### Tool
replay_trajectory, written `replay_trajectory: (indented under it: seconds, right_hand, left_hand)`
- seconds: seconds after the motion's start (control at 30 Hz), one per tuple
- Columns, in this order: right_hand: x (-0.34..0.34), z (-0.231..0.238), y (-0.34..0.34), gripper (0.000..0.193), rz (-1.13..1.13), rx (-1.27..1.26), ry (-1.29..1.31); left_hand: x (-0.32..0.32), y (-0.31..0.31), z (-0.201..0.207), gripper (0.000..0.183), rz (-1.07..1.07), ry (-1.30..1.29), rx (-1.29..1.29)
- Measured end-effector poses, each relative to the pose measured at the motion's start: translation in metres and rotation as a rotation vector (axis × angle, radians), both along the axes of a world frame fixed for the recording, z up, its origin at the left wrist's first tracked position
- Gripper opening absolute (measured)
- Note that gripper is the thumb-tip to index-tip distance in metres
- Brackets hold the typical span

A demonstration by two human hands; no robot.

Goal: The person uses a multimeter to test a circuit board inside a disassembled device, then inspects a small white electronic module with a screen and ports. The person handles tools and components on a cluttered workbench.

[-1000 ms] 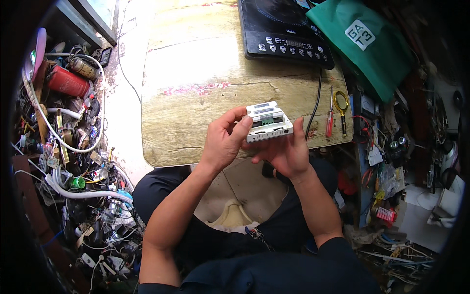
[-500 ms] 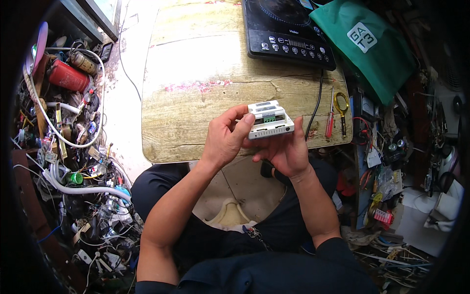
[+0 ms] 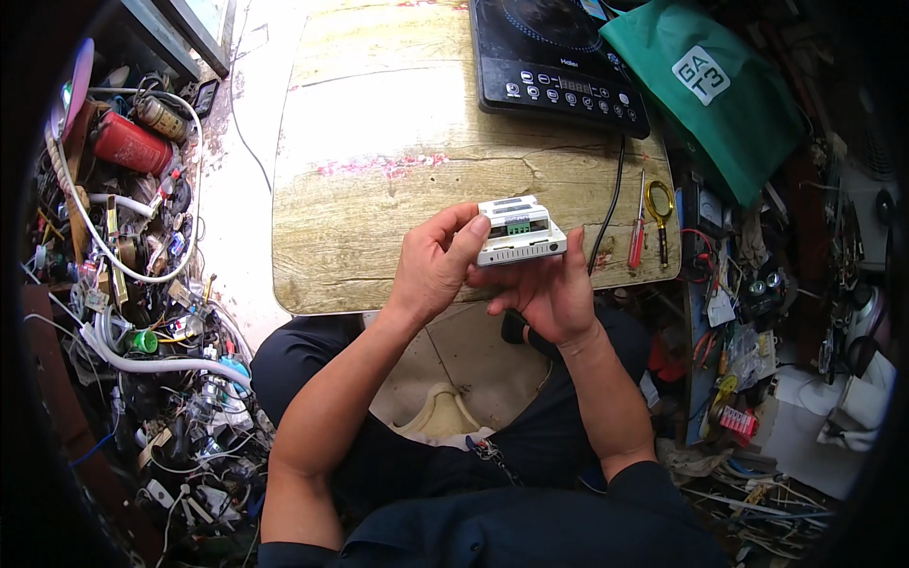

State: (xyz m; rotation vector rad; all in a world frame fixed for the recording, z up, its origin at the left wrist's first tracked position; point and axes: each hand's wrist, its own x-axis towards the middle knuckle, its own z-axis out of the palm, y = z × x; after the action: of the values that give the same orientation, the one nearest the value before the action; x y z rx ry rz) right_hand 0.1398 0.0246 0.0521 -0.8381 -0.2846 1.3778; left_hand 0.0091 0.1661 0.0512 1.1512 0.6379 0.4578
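Left hand (image 3: 434, 268): I'm pinching the left end of the white module (image 3: 522, 254), thumb on top
Right hand (image 3: 552, 298): I'm cupping below its right end, thumb alongside; can't tell if gripping
Module: I'm holding it over the bench (image 3: 369, 270), near edge
Long axis: running left-right between my hands

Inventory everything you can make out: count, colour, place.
Boxy device: 1, white, in left hand
Table: 1, brown, ahead
Induction cooker: 1, black, table's far right
Bag: 1, green, right of cooker
Screwdriver: 1, red handle, table's right
Magnifying glass: 1, gold-black, beside screwdriver
Cylinder: 1, red, left clutter
Clutter: uncountable, mixed, both sides
Legs: 2, dark trousers, lower centre
Forearms: 2, bare, below hands
Left hand: 1, bare, gripping device
Right hand: 1, bare, device's right
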Motion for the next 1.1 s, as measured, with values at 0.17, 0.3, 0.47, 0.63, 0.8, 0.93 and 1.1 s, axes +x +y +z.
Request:
replay_trajectory:
  seconds: [0.17,0.3,0.47,0.63,0.8,0.93,1.1]
  right_hand:
    - [-0.0008,0.0009,-0.0002,0.096,-0.001,-0.004,0.002]
    - [-0.0005,0.0010,-0.0002,0.096,-0.001,-0.001,-0.001]
    - [-0.0002,-0.0005,-0.0004,0.096,0.001,0.007,0.000]
    - [-0.0004,-0.0013,-0.0001,0.097,-0.002,0.005,0.007]
    - [-0.0007,-0.0011,-0.0004,0.098,-0.004,0.001,0.000]
    - [0.0005,0.0009,-0.0002,0.095,0.036,0.037,-0.015]
    - [-0.0009,0.0012,-0.0001,0.098,0.019,0.004,-0.016]
  left_hand:
    - [0.0002,0.0009,-0.0010,0.047,-0.012,0.006,-0.017]
    - [0.0006,0.0007,-0.0001,0.047,-0.011,0.008,-0.027]
    - [0.0004,0.0008,-0.0007,0.048,-0.009,0.005,-0.027]
    - [0.0004,0.0007,-0.0011,0.047,-0.010,-0.004,-0.035]
    - [0.0009,0.0003,0.0005,0.046,-0.009,-0.011,-0.048]
    - [0.0003,0.0010,0.0012,0.045,-0.015,0.000,-0.070]
    - [0.0011,0.0008,-0.0001,0.044,-0.009,-0.012,-0.080]
